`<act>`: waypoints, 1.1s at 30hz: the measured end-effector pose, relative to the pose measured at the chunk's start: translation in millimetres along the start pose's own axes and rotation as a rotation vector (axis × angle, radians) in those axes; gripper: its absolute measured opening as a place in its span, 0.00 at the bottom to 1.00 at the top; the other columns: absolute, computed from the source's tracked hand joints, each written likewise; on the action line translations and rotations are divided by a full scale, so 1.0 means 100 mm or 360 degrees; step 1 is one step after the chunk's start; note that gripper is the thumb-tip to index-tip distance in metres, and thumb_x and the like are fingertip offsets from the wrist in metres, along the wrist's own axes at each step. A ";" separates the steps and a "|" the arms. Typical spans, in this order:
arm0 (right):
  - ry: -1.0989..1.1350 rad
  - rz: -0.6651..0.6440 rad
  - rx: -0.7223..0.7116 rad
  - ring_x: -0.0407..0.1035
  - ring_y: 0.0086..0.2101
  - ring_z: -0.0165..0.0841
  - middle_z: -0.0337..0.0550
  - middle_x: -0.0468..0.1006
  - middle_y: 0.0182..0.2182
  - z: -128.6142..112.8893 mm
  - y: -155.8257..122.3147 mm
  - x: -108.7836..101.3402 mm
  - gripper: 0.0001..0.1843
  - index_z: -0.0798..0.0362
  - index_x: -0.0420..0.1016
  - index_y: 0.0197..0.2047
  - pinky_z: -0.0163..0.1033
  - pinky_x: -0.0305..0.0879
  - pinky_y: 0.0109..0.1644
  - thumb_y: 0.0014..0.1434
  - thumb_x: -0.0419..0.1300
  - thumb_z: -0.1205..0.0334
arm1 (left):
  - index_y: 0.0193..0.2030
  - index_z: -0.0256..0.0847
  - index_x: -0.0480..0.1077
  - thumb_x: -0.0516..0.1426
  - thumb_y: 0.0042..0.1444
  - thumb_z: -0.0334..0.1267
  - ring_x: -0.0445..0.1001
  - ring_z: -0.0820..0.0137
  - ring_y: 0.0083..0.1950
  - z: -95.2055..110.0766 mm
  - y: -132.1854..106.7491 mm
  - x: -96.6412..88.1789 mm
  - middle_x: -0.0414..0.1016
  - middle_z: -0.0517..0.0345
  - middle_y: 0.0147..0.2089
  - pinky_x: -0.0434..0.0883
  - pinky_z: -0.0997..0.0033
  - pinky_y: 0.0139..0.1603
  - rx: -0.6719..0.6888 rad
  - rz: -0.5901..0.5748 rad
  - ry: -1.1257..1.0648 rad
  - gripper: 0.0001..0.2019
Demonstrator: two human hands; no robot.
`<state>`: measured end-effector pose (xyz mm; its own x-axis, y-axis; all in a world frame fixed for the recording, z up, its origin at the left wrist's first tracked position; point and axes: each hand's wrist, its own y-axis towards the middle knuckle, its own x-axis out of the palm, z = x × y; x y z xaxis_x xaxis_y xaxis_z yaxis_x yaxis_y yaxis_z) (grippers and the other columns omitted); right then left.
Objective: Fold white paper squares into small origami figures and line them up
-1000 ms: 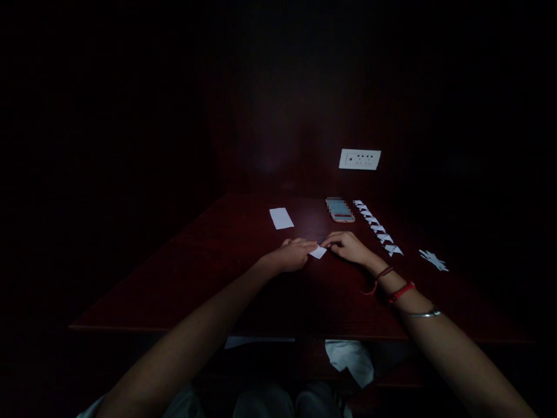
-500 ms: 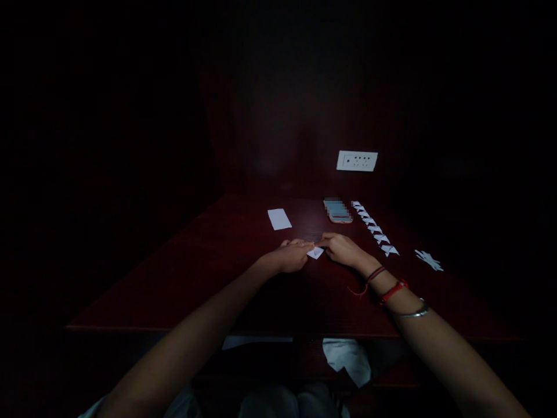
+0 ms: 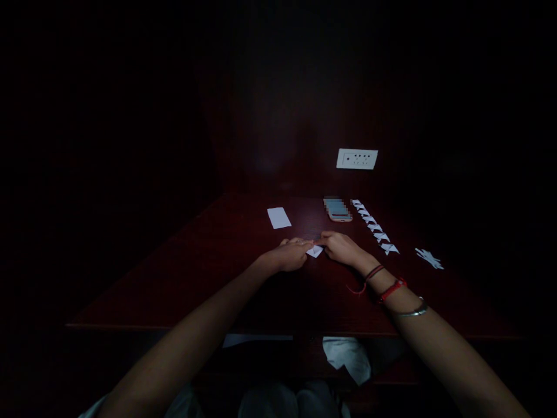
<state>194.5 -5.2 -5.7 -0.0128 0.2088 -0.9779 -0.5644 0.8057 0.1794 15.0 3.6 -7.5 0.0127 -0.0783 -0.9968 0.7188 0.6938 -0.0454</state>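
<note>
A small piece of folded white paper [image 3: 315, 251] lies flat on the dark red table, partly covered by both hands. My left hand [image 3: 294, 255] holds its left side, fingers reaching over it toward the right. My right hand [image 3: 340, 246] pinches the paper's upper right edge, index finger pointing left and the other fingers curled. The two hands' fingertips meet over the paper, and exactly how they grip it is too dark to make out. Beyond my left hand lies a flat white paper sheet [image 3: 279, 217].
To the right runs a slanting row of several folded white paper pieces [image 3: 375, 227]. A phone [image 3: 338, 209] lies left of its far end, and thin white strips [image 3: 429, 258] lie farther right. A socket panel [image 3: 357, 159] is on the wall. White cloth [image 3: 347, 357] shows below the table edge.
Both hands stay on the folded paper in nearly the same pose. The view has shifted very slightly; nothing else has visibly moved.
</note>
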 end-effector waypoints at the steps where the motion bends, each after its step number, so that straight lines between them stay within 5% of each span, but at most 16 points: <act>1: -0.0006 -0.0009 0.0001 0.62 0.35 0.31 0.44 0.66 0.34 0.00 0.00 -0.01 0.20 0.48 0.65 0.45 0.31 0.55 0.36 0.51 0.44 0.71 | 0.55 0.44 0.47 0.39 0.51 0.34 0.47 0.64 0.57 0.00 0.00 0.00 0.47 0.59 0.58 0.50 0.58 0.52 0.0000 0.0006 0.0002 0.22; 20: 0.0018 -0.0076 -0.0066 0.64 0.36 0.31 0.44 0.72 0.34 0.05 -0.15 -0.13 0.17 0.52 0.71 0.38 0.31 0.55 0.36 0.46 0.48 0.74 | 0.55 0.45 0.46 0.40 0.51 0.34 0.46 0.64 0.57 -0.03 0.00 0.05 0.46 0.61 0.59 0.51 0.55 0.51 0.0016 0.0050 -0.0057 0.22; 27: 0.0024 0.0108 0.0012 0.64 0.35 0.30 0.43 0.70 0.34 0.07 -0.15 -0.12 0.16 0.52 0.71 0.37 0.31 0.56 0.37 0.48 0.48 0.72 | 0.54 0.48 0.48 0.40 0.51 0.30 0.48 0.69 0.57 -0.08 0.00 0.09 0.47 0.62 0.58 0.52 0.61 0.51 0.0115 0.0188 -0.0040 0.22; 33: 0.0261 0.0092 -0.0174 0.64 0.36 0.27 0.41 0.70 0.35 0.09 -0.12 -0.04 0.20 0.50 0.70 0.40 0.30 0.56 0.40 0.47 0.47 0.75 | 0.51 0.54 0.55 0.43 0.52 0.32 0.53 0.67 0.53 -0.15 0.04 0.11 0.51 0.62 0.55 0.53 0.63 0.50 0.0121 0.0413 0.0108 0.20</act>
<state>208.7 -10.7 -3.0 -0.1769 0.1530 -0.9723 -0.6451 0.7281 0.2320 7.1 16.3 -19.9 0.1581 0.1450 -0.9767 0.7477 0.6285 0.2144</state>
